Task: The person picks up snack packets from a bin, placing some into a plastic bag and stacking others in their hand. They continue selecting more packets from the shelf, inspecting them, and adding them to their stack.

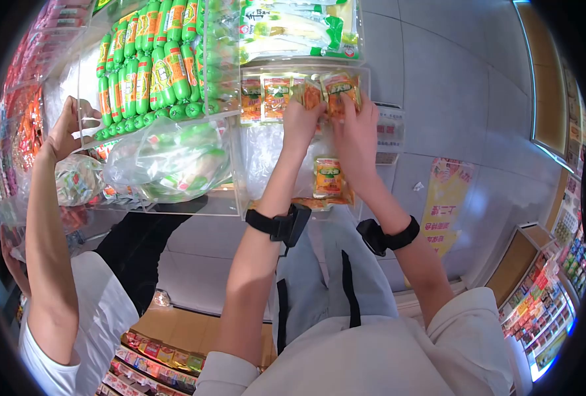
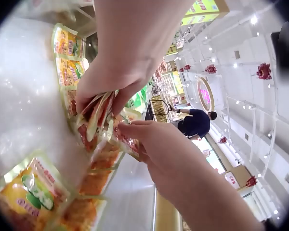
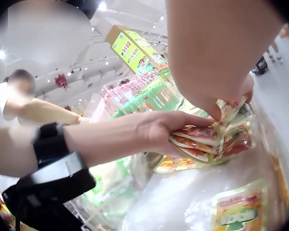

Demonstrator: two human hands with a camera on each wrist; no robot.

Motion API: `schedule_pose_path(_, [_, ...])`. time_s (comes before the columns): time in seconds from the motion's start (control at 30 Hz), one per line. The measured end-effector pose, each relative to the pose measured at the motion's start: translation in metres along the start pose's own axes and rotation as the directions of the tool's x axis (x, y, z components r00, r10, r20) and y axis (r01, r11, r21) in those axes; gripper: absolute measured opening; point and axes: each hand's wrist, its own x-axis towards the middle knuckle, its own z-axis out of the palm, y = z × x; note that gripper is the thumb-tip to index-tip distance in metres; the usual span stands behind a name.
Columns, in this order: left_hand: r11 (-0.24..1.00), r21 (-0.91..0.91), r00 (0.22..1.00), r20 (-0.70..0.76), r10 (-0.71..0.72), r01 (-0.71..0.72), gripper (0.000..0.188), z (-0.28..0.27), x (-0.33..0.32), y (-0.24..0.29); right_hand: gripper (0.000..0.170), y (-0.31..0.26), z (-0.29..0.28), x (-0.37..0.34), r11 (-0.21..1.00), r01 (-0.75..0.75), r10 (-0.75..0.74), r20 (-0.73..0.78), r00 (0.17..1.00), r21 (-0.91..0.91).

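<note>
In the head view, the left hand (image 1: pixel 301 125) and the right hand (image 1: pixel 357 132) meet near the top centre, over a clear bin (image 1: pixel 365 82). The left hand holds a small stack of orange packets (image 1: pixel 312 99); the right hand's bent fingers are on a single packet (image 1: pixel 339 89) just beside it. More packets lie in a row (image 1: pixel 276 96) left of the hands, and a loose packet (image 1: pixel 328 177) lies lower in the bin. Green-wrapped sausages (image 1: pixel 154 66) fill a case at upper left, with another person's hand (image 1: pixel 65 132) at its left edge.

In the left wrist view, the left hand reaches down from the top and pinches the stack left of centre, the packets on edge between thumb and fingers. The right hand comes from the lower right, its thumb against the single packet.

In the right wrist view, the left hand enters from the left, thumb over the fanned stack right of centre. The right hand comes from the top, its fingers gripping the single packet's upper part; some fingertips are hidden.
</note>
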Motion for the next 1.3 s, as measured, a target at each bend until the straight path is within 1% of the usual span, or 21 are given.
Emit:
schedule_pose_path(0.1, [0.989, 0.142, 0.982, -0.171, 0.075, -0.051, 0.011, -0.002, 0.005, 0.003, 0.037, 0.007, 0.011, 0.0, 0.969, 0.124, -0.115, 0.055, 0.992, -0.212])
schedule_pose_path(0.13, [0.977, 0.207, 0.974, -0.209, 0.086, -0.042, 0.02, -0.009, 0.008, -0.005, 0.037, 0.008, 0.014, 0.0, 0.944, 0.157, -0.142, 0.073, 0.987, -0.29])
schedule_pose_path(0.17, [0.986, 0.16, 0.974, -0.215, 0.075, -0.041, 0.021, -0.014, 0.005, -0.011, 0.038, 0.01, 0.018, -0.001, 0.913, 0.189, -0.166, 0.093, 0.982, -0.361])
schedule_pose_path(0.23, [0.996, 0.074, 0.973, -0.223, 0.058, -0.043, 0.023, -0.024, -0.013, -0.018, 0.039, 0.019, 0.033, 0.003, 0.891, 0.224, -0.187, 0.131, 0.974, -0.395])
schedule_pose_path(0.27, [0.996, 0.085, 0.968, -0.245, 0.045, -0.025, 0.022, -0.028, -0.02, -0.026, 0.04, 0.023, 0.04, 0.005, 0.879, 0.24, -0.195, 0.149, 0.969, -0.413])
schedule_pose_path(0.37, [0.982, -0.174, 0.982, -0.164, -0.099, 0.07, 0.018, -0.032, -0.054, -0.02, 0.044, 0.03, 0.053, 0.009, 0.814, 0.245, -0.165, 0.195, 0.967, -0.527])
schedule_pose_path(0.47, [0.961, -0.243, 0.974, -0.154, -0.169, 0.128, 0.016, -0.034, -0.077, -0.018, 0.045, 0.027, 0.051, 0.012, 0.782, 0.27, -0.186, 0.203, 0.961, -0.562])
schedule_pose_path(0.57, [0.933, -0.326, 0.971, -0.125, -0.201, 0.151, 0.022, -0.037, -0.087, -0.02, 0.046, 0.028, 0.037, 0.017, 0.794, 0.476, -0.391, 0.282, 0.876, -0.377])
schedule_pose_path(0.67, [0.918, -0.38, 0.978, -0.117, -0.173, 0.117, 0.025, -0.036, -0.086, -0.016, 0.045, 0.036, 0.047, 0.013, 0.87, 0.366, -0.283, 0.273, 0.919, -0.331])
schedule_pose_path(0.77, [0.868, -0.475, 0.981, -0.045, -0.186, 0.143, 0.023, -0.032, -0.067, 0.001, 0.044, 0.038, 0.04, 0.014, 0.916, 0.311, -0.239, 0.275, 0.931, -0.254])
schedule_pose_path(0.8, [0.868, -0.48, 0.989, -0.008, -0.15, 0.128, 0.023, -0.03, -0.056, 0.004, 0.044, 0.038, 0.04, 0.013, 0.92, 0.307, -0.235, 0.285, 0.929, -0.245])
schedule_pose_path(0.9, [0.903, -0.373, 0.976, 0.122, -0.18, 0.212, 0.025, -0.027, -0.024, -0.001, 0.043, 0.039, 0.04, 0.013, 0.931, 0.29, -0.221, 0.293, 0.93, -0.219])
schedule_pose_path(0.93, [0.903, -0.376, 0.977, 0.118, -0.177, 0.209, 0.024, -0.024, -0.018, -0.001, 0.043, 0.038, 0.04, 0.013, 0.938, 0.279, -0.216, 0.283, 0.935, -0.206])
schedule_pose_path(1.03, [0.882, -0.368, 0.954, 0.164, -0.249, 0.294, 0.025, -0.025, -0.013, 0.008, 0.047, 0.041, 0.042, 0.013, 0.942, 0.272, -0.212, 0.277, 0.937, -0.198])
schedule_pose_path(1.13, [0.877, -0.367, 0.949, 0.18, -0.26, 0.31, 0.025, -0.026, -0.007, 0.003, 0.052, 0.041, 0.042, 0.014, 0.943, 0.277, -0.224, 0.267, 0.937, -0.183])
schedule_pose_path(1.3, [0.833, -0.411, 0.921, 0.277, -0.272, 0.37, 0.027, -0.03, -0.004, 0.002, 0.056, 0.044, 0.043, 0.013, 0.937, 0.296, -0.245, 0.256, 0.935, -0.185])
